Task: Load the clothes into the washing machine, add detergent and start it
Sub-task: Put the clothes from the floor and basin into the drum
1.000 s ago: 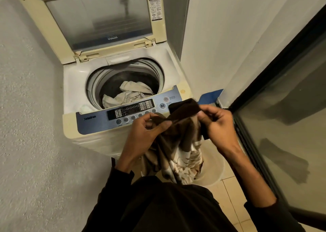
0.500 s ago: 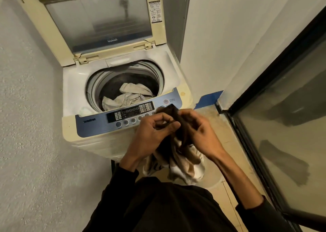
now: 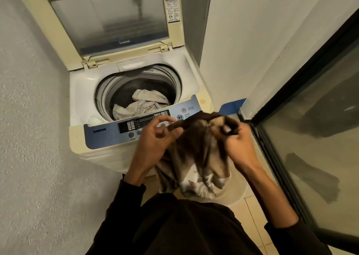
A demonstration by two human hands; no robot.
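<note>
Nearest the camera is the person's dark clothing, with two bare forearms reaching forward out of black sleeves. Between the hands hangs a brown and cream patterned garment, its lower folds drooping toward a pale basin on the tiled floor. The left hand pinches the garment's dark upper edge between thumb and fingertips, the other fingers loosely curled. The right hand grips a bunched dark fold of the same edge with curled fingers. Half a second ago the two hands were close together with the cloth wadded between them; now they have drawn apart, so the top edge is stretched open and more of the fabric shows. That suggests the garment is being shaken out or checked before loading, and it is not yet in the machine. Just beyond the hands is the blue control panel of a top-loading washing machine, its buttons partly hidden by the left fingers. Past the panel, the open drum already holds crumpled beige clothes. Farthest away, the lid stands raised. No detergent is visible.
</note>
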